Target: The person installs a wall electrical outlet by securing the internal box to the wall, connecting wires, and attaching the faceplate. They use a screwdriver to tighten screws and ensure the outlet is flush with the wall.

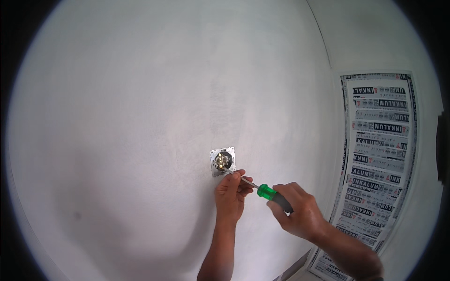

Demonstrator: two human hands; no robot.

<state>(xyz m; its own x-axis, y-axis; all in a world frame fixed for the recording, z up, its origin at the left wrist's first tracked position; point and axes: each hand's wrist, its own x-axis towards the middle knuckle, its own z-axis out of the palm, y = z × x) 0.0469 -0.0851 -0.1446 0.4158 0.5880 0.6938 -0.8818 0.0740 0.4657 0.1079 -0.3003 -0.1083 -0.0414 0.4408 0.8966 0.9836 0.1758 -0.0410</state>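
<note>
A socket insert with a square metal mounting frame and brass-coloured contacts sits on the white wall, without a cover. My right hand grips the green and black handle of a screwdriver. Its thin shaft slants up and left, and the tip reaches the lower part of the insert. Just below the insert, my left hand is closed, thumb and fingers pinched around the shaft close to the tip. Those fingers hide part of the shaft and the frame's lower right corner.
The white wall fills most of the view, with shadows at the lower left. On the right, an adjoining wall holds a tall panel covered in strips of printed protective film. A dark object shows at the far right rim.
</note>
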